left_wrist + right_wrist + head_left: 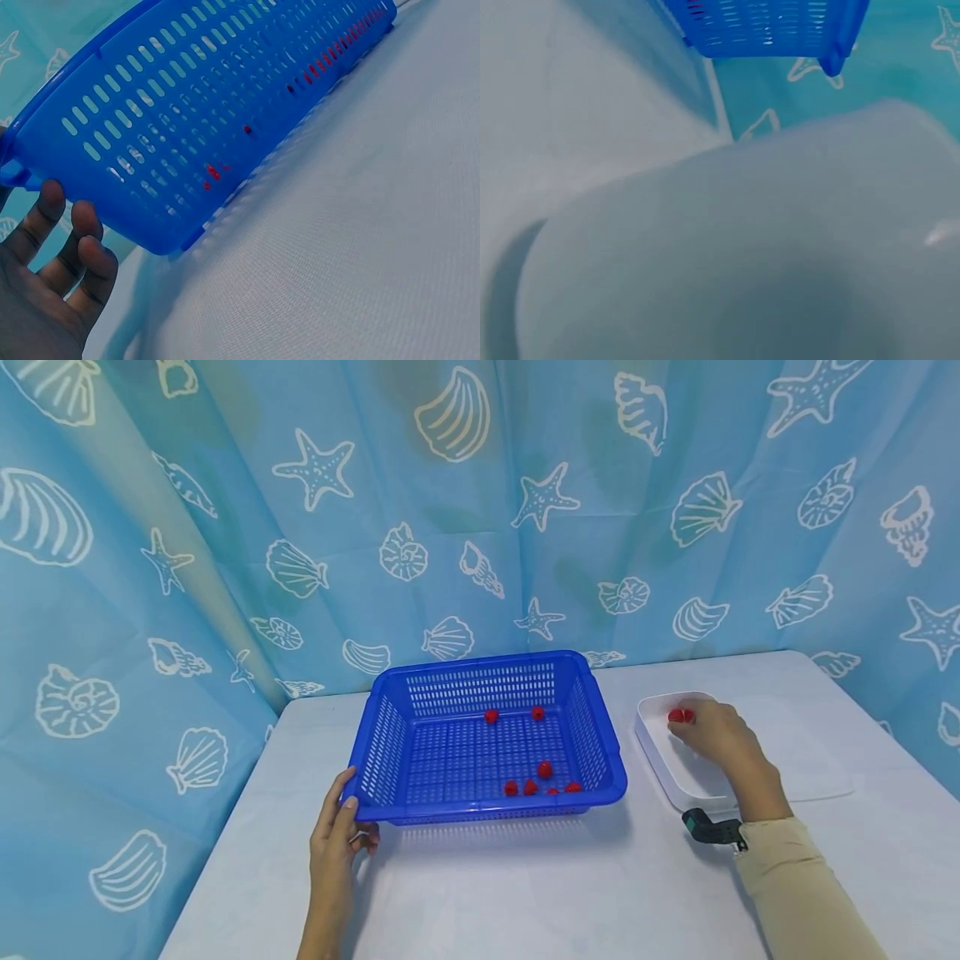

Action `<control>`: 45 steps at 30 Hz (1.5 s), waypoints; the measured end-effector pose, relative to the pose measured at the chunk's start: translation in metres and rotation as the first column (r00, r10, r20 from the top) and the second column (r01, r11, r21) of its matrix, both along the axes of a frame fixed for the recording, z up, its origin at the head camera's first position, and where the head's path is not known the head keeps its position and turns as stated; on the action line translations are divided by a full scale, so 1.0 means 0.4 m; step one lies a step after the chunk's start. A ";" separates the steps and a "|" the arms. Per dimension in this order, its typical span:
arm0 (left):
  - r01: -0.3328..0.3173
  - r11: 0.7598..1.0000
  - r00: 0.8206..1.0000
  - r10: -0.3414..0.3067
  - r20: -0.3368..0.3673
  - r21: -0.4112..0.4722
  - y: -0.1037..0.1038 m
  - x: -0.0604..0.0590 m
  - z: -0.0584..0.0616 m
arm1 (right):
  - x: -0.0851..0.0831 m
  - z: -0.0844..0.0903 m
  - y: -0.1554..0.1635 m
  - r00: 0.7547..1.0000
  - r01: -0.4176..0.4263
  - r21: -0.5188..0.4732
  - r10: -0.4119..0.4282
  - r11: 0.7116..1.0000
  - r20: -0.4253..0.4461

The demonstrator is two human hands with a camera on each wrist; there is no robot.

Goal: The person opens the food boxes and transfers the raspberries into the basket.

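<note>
A blue plastic basket with slotted walls stands on the table, several red raspberries scattered on its floor. My left hand grips its rim at the near left corner; in the left wrist view, fingers of that hand curl below the rim. To the right is a white rectangular container. Over its far end my right hand pinches red raspberries at the fingertips. The container's pale wall fills much of the right wrist view, hiding that hand there.
A flat translucent white lid lies on the table to the right of the container. A white cloth covers the table. Behind hangs a blue curtain with shells and starfish. A dark wrist camera sits by the right sleeve.
</note>
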State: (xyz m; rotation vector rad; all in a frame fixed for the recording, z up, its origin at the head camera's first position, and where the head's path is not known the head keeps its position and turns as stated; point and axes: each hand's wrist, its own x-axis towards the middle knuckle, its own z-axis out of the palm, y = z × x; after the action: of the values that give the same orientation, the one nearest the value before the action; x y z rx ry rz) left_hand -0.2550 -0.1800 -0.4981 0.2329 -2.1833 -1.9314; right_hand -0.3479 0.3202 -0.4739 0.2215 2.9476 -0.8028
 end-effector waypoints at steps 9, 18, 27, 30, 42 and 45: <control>-0.002 1.000 1.000 0.002 0.001 0.002 -0.002 0.000 -0.002 | 0.002 -0.022 -0.003 0.996 0.037 0.007 -0.037 0.999 -0.086; -0.004 1.000 1.000 0.004 -0.011 0.000 -0.003 -0.002 -0.004 | 0.005 -0.033 -0.014 0.992 0.096 0.004 -0.095 0.995 -0.082; -0.012 1.000 1.000 0.012 0.005 -0.011 0.000 -0.002 -0.003 | 0.019 -0.009 -0.018 0.990 0.086 0.014 -0.084 0.996 -0.115; -0.010 1.000 1.000 0.010 0.010 -0.008 0.000 -0.002 -0.001 | 0.027 0.008 -0.019 0.988 0.071 -0.002 -0.071 0.997 -0.138; -0.009 1.000 1.000 0.009 0.007 -0.005 0.001 -0.001 -0.002 | 0.054 0.061 -0.045 0.965 0.043 -0.016 -0.045 0.999 -0.259; -0.014 1.000 1.000 0.014 0.007 -0.007 0.000 -0.002 -0.004 | 0.064 0.081 -0.061 0.956 0.025 -0.021 -0.030 0.999 -0.292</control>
State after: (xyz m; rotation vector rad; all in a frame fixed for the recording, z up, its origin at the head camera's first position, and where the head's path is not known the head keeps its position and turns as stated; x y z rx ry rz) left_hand -0.2558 -0.1800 -0.4996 0.2535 -2.1866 -1.9191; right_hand -0.3224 0.2959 -0.4415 0.1544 3.2171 -0.9388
